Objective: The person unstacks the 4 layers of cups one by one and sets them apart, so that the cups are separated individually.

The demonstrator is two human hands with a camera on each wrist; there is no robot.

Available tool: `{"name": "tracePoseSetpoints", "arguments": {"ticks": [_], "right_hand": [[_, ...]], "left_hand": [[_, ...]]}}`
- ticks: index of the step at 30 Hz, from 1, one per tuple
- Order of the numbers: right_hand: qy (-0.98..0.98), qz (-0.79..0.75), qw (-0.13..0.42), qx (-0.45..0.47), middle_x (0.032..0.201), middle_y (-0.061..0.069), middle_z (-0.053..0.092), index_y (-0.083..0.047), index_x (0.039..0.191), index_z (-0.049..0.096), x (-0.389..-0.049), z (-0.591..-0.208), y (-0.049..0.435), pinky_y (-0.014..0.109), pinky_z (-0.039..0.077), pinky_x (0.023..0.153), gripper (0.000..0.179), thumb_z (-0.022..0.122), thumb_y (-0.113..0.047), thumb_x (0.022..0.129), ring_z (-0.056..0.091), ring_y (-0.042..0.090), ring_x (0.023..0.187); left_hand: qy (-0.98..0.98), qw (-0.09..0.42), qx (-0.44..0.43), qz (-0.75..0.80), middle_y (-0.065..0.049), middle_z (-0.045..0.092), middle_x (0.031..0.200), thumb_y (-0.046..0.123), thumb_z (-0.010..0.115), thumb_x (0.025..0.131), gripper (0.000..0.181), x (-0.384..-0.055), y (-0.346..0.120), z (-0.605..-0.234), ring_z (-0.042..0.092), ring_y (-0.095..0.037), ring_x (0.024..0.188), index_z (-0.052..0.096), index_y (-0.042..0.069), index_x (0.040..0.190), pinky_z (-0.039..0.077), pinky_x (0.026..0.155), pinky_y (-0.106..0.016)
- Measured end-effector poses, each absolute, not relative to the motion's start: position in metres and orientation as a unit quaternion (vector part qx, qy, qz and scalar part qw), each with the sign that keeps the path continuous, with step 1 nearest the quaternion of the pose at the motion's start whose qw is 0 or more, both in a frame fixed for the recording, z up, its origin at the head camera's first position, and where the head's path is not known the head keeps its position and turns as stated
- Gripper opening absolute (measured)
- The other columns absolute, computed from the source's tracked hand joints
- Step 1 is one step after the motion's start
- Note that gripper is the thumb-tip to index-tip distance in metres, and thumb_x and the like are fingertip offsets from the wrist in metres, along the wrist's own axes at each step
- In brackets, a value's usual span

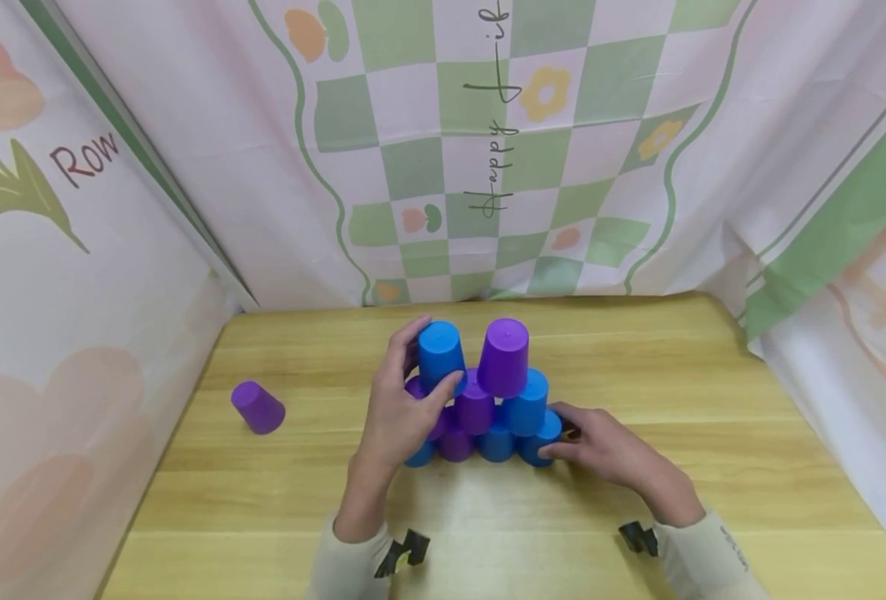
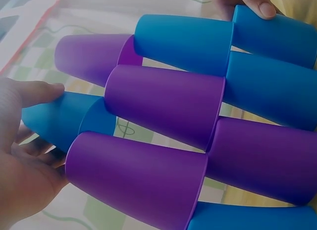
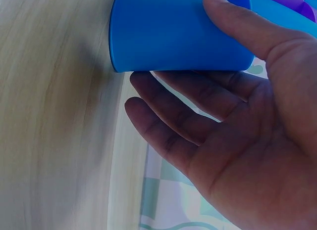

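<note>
Aloft, left fingers [image 1: 407,337] round blue cup [image 1: 439,353].

I face a wood-grain worktop [image 1: 187,517]. Behind the worktop: a green-checked fabric backdrop [image 1: 473,167]. Left of the worktop: a flower-printed panel [image 1: 82,317] lettered "Row". Right of the worktop: green-banded draped fabric [image 1: 840,242].

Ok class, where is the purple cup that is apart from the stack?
In the head view, the purple cup is on the left of the table, left of the left hand and the stack.
</note>
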State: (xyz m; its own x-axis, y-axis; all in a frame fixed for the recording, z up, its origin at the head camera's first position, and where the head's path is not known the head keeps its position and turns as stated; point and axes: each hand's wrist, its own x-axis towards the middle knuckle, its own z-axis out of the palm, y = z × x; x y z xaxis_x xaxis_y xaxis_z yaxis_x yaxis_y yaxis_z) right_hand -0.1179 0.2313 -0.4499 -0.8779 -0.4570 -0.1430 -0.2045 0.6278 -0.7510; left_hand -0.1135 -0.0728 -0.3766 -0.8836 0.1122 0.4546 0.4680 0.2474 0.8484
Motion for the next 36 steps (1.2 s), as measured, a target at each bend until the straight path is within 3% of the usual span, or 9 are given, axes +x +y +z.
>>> {"name": "tracePoseSetpoints", "arguments": {"ticks": [13,24,36], "right_hand": [[0.89,-0.384,0.166,-0.182,0.114,0.003,0.074,-0.009,0.127,0.066,-0.121,-0.45,0.228,0.047,0.062,0.092,0.041,0.077,-0.034,0.097,0.068,0.019,0.102],[0.89,-0.384,0.173,-0.176,0.113,0.001,0.074,-0.011,0.126,0.066,-0.121,-0.452,0.227,0.044,0.062,0.091,0.04,0.078,-0.035,0.097,0.068,0.017,0.101],[0.896,-0.377,0.167,-0.167,0.112,0.001,0.074,-0.013,0.126,0.067,-0.12,-0.453,0.227,0.046,0.062,0.091,0.041,0.078,-0.038,0.096,0.068,0.018,0.102]], "left_hand": [[-0.771,0.193,-0.163,-0.584,-0.014,0.06,0.143,0.003,0.08,0.092,0.073,-0.11,-0.084,-0.373,0.063,-0.032,0.131,0.044,0.013,0.155,0.049,0.115,-0.056],[-0.754,0.228,-0.142,-0.599,-0.013,0.063,0.14,0.003,0.081,0.091,0.071,-0.107,-0.103,-0.371,0.065,-0.028,0.128,0.046,0.009,0.153,0.052,0.114,-0.05],[-0.741,0.289,-0.107,-0.596,-0.017,0.061,0.141,-0.002,0.08,0.09,0.071,-0.111,-0.141,-0.372,0.063,-0.03,0.128,0.046,0.004,0.152,0.051,0.111,-0.024]]}}
